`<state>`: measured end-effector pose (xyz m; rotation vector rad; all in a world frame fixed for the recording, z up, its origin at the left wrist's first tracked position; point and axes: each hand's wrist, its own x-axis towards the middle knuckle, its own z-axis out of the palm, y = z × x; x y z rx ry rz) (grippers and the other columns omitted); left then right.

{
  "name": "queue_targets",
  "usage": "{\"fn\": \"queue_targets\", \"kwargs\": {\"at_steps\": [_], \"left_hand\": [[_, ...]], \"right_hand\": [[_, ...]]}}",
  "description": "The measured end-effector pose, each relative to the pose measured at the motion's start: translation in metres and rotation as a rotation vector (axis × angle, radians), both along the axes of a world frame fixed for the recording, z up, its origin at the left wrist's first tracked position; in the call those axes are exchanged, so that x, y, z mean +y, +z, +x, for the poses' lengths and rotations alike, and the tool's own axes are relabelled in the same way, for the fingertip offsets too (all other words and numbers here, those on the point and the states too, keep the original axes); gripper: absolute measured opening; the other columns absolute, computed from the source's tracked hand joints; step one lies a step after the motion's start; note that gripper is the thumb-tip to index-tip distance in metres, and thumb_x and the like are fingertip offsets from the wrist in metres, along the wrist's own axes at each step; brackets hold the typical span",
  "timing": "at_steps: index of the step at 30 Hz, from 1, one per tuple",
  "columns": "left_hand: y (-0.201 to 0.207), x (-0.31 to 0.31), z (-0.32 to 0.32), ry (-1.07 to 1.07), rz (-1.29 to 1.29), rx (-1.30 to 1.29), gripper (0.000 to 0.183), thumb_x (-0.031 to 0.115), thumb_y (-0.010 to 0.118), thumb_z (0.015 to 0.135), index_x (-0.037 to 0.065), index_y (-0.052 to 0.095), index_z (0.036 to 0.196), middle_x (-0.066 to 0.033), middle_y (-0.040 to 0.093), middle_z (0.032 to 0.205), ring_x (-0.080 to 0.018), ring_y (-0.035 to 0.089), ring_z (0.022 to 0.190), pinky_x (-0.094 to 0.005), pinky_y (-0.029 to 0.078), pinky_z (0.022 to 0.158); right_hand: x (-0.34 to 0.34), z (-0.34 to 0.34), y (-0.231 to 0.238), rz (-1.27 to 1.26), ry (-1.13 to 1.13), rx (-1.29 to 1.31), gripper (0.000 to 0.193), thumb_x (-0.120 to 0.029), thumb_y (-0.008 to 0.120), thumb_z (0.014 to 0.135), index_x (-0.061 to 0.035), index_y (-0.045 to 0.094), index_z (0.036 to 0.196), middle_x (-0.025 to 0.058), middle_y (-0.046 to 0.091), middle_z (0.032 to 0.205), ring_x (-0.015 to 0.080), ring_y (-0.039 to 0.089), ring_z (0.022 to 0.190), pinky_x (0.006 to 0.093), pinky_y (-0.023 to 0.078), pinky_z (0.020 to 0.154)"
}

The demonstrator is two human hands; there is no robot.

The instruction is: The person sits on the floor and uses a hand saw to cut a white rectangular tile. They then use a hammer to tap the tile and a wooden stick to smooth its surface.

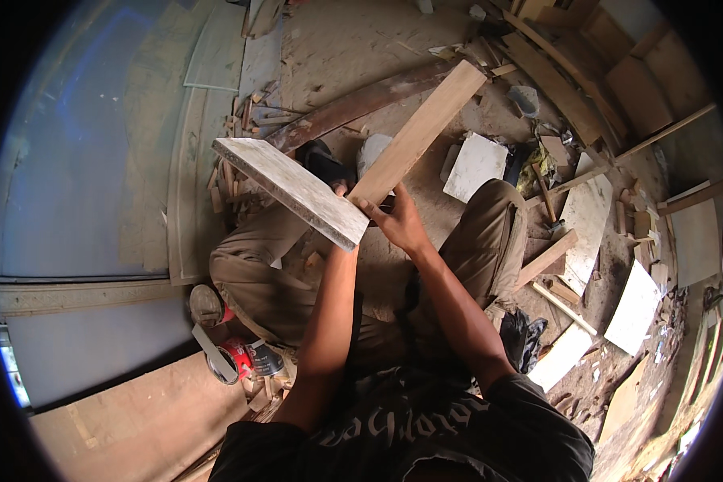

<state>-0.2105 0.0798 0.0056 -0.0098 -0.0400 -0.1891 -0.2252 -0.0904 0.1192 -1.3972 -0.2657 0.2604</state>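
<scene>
- Whitish board (293, 193) & bare wood plank (422, 132) are both up off the floor, over the gap betw. the person's legs, making a rough V; near ends meet or nearly so, can't tell if fixed.
- L hand (341, 189) mostly hidden under board; a bit of finger shows at far edge, so prob. holding it from below.
- R hand (398, 222) closed round plank's near end, thumb close to board's corner.
- Risk: plank could tip or twist, bc it's gripped at one end only & the long far end has no visible support.
- Risk: board could slide off L hand if that hold is slack; grip too hidden to judge.
- Risk: R thumb could get pinched if the two pieces shift, bc it's right by the meeting pt.
- Board: flat, rectangular, thick-edged; face whitish w/ brownish, patchy marks; long edge darker, speckled.
- Plank: long, straight, narrow; plain light brown, faint lengthwise grain, squared far end, no paint visible.
</scene>
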Motion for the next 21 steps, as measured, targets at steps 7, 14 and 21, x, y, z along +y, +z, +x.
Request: {"fn": "queue_targets", "kwargs": {"at_steps": [7, 14, 21], "left_hand": [[0.028, -0.012, 0.026, -0.704, -0.180, -0.229, 0.023, 0.011, 0.058, 0.074, 0.001, 0.050, 0.093, -0.0179, 0.054, 0.083, -0.0265, 0.057, 0.092, -0.0357, 0.048, 0.083], [-0.017, -0.022, -0.016, 0.478, 0.755, 0.287, 0.011, 0.020, 0.053, 0.092, 0.010, 0.048, 0.095, -0.0101, 0.050, 0.092, -0.0223, 0.052, 0.088, -0.0416, 0.044, 0.084], [0.099, -0.066, -0.030, 0.533, 1.030, 0.577, 0.012, 0.016, 0.041, 0.097, 0.011, 0.043, 0.086, -0.0040, 0.046, 0.090, -0.0166, 0.049, 0.090, -0.0346, 0.043, 0.083]], "right_hand": [[-0.013, -0.003, 0.003, -0.020, 0.024, 0.186, 0.071, -0.021, 0.073, 0.084, 0.0047, 0.029, 0.133, 0.0189, 0.059, 0.110, 0.0214, 0.062, 0.094, 0.0323, 0.055, 0.073], [0.015, -0.014, -0.014, 0.192, -0.022, 0.221, 0.062, -0.017, 0.069, 0.089, -0.0004, 0.028, 0.133, 0.0163, 0.054, 0.119, 0.0205, 0.055, 0.107, 0.0333, 0.049, 0.088], [0.014, -0.014, -0.012, 0.199, -0.027, 0.187, 0.062, -0.015, 0.071, 0.086, -0.0009, 0.031, 0.131, 0.0144, 0.056, 0.115, 0.0202, 0.056, 0.106, 0.0339, 0.048, 0.089]]}}
